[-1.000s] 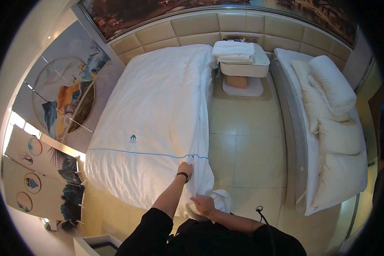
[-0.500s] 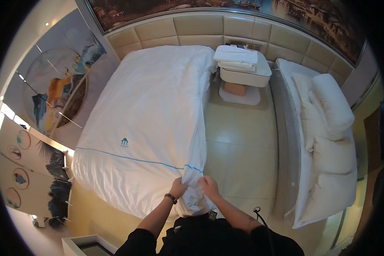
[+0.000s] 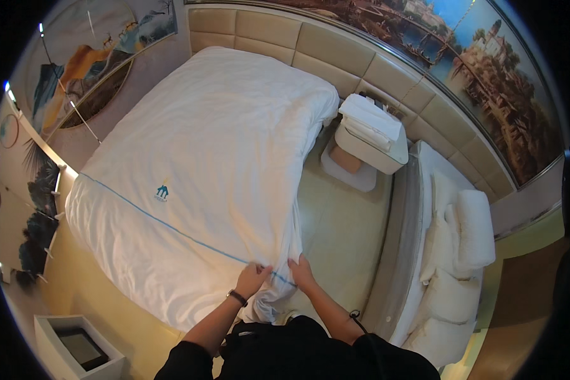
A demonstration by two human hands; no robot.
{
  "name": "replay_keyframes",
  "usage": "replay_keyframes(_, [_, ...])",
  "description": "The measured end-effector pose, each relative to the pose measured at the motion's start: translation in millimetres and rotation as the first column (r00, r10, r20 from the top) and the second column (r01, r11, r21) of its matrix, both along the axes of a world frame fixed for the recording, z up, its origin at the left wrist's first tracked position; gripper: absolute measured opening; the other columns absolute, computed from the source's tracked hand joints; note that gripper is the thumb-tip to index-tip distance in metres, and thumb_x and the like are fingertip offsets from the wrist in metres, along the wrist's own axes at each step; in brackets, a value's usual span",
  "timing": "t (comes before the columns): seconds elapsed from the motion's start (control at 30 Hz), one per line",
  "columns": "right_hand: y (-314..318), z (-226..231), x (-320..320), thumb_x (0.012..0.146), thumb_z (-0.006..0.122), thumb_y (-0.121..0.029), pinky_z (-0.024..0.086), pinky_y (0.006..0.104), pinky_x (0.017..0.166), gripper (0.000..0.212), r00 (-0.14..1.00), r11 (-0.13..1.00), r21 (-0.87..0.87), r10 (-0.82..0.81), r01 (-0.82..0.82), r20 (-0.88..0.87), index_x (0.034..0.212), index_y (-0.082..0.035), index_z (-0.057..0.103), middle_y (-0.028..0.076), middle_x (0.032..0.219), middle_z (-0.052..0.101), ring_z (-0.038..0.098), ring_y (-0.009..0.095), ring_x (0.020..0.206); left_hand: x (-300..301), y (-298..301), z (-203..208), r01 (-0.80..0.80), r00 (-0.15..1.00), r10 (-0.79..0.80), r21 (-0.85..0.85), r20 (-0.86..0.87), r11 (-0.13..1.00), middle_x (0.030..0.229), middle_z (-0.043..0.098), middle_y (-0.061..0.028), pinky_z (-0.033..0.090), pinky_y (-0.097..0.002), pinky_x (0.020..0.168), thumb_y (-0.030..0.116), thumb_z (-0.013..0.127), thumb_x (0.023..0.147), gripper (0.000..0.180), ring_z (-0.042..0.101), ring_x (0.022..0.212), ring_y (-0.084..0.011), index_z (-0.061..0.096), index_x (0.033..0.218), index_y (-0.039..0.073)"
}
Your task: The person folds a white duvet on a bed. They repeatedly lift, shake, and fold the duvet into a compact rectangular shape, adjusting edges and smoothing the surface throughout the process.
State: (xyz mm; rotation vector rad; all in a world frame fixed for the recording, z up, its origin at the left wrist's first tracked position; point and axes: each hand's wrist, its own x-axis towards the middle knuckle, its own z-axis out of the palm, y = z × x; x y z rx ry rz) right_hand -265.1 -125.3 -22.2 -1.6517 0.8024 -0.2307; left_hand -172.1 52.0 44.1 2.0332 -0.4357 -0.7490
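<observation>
A white duvet (image 3: 190, 145) with a thin blue stripe and a small blue emblem covers the large bed. At its near right corner my left hand (image 3: 253, 279) pinches the fabric close to the stripe. A short way to the right, my right hand (image 3: 302, 273) grips the hanging edge of the same cloth. Between both hands the duvet bunches in folds and drops toward my body. Parts of the fingers are hidden by the cloth and by the hands themselves. A dark band circles my left wrist.
Folded white linens (image 3: 370, 120) lie on a rounded bedside table (image 3: 373, 151) against the padded headboard (image 3: 326, 50). On the right stands a second, narrow bed (image 3: 394, 234) with several white pillows (image 3: 453, 294). A white box-like stand (image 3: 85, 348) with a dark panel sits at lower left.
My view has turned, so the bed now appears slanted. Both hands still grip the duvet's corner, and the cloth below my left hand has shifted its folds.
</observation>
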Motion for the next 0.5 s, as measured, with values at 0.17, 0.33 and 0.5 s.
replay_keyframes(0.17, [5, 62, -6, 0.088, 0.060, -0.026, 0.045, 0.0482, 0.064, 0.027, 0.950, 0.847, -0.443, 0.207, -0.294, -0.235, 0.089, 0.001, 0.054, 0.025, 0.073, 0.059, 0.057, 0.045, 0.074, 22, -76, -31, 0.010, 0.951, -0.043, 0.107, 0.308, 0.994, 0.075, 0.063, -0.0218, 0.049, -0.0481, 0.067, 0.030, 0.058, 0.086, 0.029, 0.062, 0.076, -0.0408, 0.057, 0.088, 0.001])
replay_keyframes(0.33, [-23, 62, -18, 0.088, 0.060, -0.029, 0.042, 0.0488, 0.060, 0.033, 0.952, 0.852, -0.426, 0.273, -0.305, -0.137, 0.079, 0.002, 0.053, 0.025, 0.071, 0.057, 0.056, 0.045, 0.071, 37, -78, -71, -0.200, 0.931, 0.222, -0.104, 0.288, 0.974, 0.076, 0.063, -0.0210, 0.045, -0.0463, 0.063, 0.020, 0.055, 0.087, 0.021, 0.059, 0.069, -0.0403, 0.056, 0.079, 0.000])
replay_keyframes(0.5, [-46, 60, -23, 0.090, 0.057, -0.032, 0.043, 0.0490, 0.061, 0.034, 0.893, 0.791, -0.417, 0.414, -0.448, -0.176, 0.076, -0.001, 0.057, 0.023, 0.074, 0.059, 0.057, 0.043, 0.071, 31, -70, -53, -0.583, 0.690, 0.524, -0.046, 0.500, 0.811, 0.068, 0.057, -0.0189, 0.042, -0.0469, 0.060, 0.014, 0.053, 0.087, 0.018, 0.055, 0.067, -0.0403, 0.054, 0.077, -0.001])
